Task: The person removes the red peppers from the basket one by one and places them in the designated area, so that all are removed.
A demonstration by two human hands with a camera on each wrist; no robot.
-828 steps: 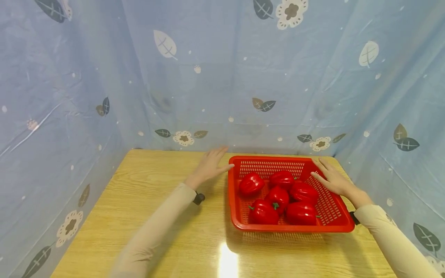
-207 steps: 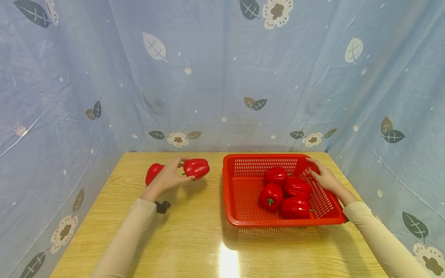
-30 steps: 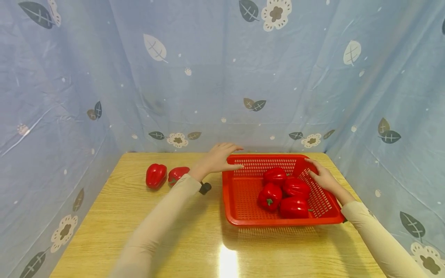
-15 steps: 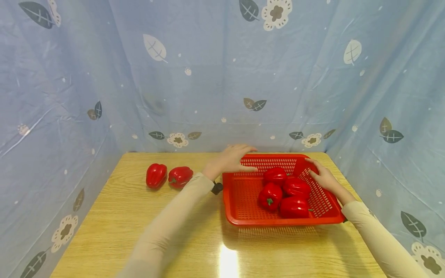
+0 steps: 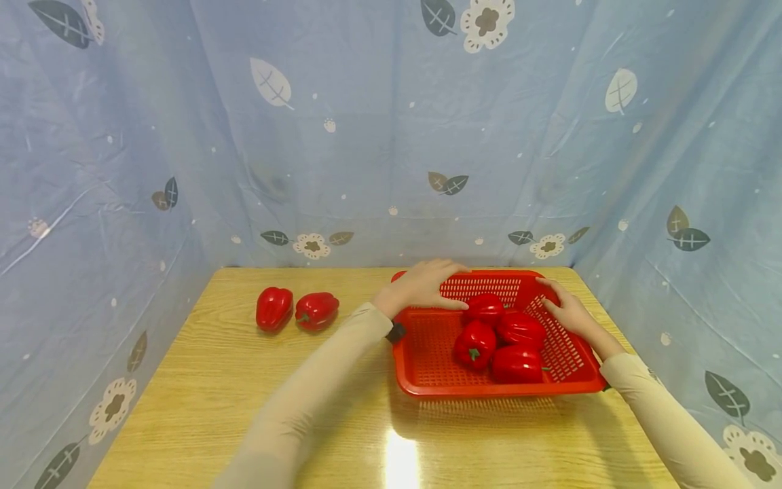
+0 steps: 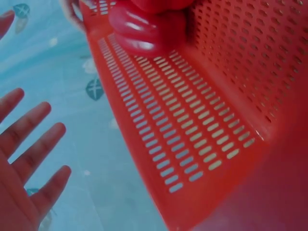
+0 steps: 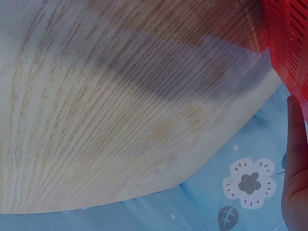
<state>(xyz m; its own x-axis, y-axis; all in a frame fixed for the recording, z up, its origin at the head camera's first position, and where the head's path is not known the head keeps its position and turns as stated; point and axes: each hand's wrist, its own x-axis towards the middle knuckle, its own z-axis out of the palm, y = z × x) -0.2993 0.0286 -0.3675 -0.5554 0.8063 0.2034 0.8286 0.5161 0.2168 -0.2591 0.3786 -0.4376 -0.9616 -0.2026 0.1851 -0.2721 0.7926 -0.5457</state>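
Observation:
My left hand [image 5: 424, 285] hovers over the back left of a red plastic basket [image 5: 501, 392], fingers extended and thumb apart, holding nothing. Its thumb tip overlaps the rearmost red bell pepper [image 5: 485, 309] in the head view. Several glossy peppers lie bunched in the basket's right half, among them one with its green stem facing front [image 5: 475, 346]. At the right rim rests my right hand [image 5: 571, 312], thumb toward the inside. In the right wrist view a straight finger [image 7: 296, 144] lies along the slotted outer wall. In the left wrist view, spread fingers [image 6: 38, 144] show outside the rim.
Two more bell peppers, one upright [image 5: 274, 309] and one on its side [image 5: 317, 311], sit side by side at the back left of the wooden table [image 5: 232, 380]. A blue patterned curtain [image 5: 391, 136] hangs close behind the table and at both sides.
My left hand has moved right, from the basket's left rim to over its inside. Earlier it held a pepper above the table, now lying there beside another. The right hand stays at the rim.

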